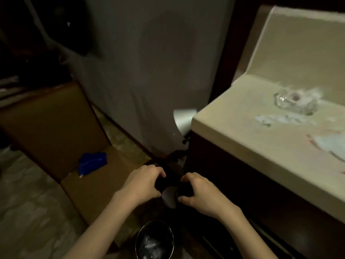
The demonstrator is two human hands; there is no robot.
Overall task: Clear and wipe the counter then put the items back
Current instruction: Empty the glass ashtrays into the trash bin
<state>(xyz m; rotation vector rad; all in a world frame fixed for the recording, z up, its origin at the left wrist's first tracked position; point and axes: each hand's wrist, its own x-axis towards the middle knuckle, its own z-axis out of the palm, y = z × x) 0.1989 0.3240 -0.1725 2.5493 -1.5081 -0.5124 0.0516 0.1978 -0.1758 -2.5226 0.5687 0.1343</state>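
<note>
A dark object [170, 184] is gripped low down, beside the dark cabinet [233, 184], by both hands. The left hand [143, 182] is curled round its left side, and the right hand [199, 193] is curled round its right side, with the thumb below and the fingers above. A pale round face [169, 198] is seen on the object between the two hands; what the object is cannot be told, since the picture is dim and blurred.

The beige counter [252, 139] is seen at the right, above the cabinet and well above the hands. On it a clear glass dish [296, 101] is set towards the back, and pale smears or scraps [280, 119] are spread in front of it. A whitish patch [328, 144] is seen at the right edge of the counter.

Below the hands, at the bottom of the view, a round dark bin [155, 240] with something shiny inside is seen. To the left, brown cardboard [56, 124] is laid on the floor, with a blue thing [92, 162] resting on it. A grey wall [145, 71] is seen behind, and a silvery round piece [183, 119] shows between the wall and the counter's corner.
</note>
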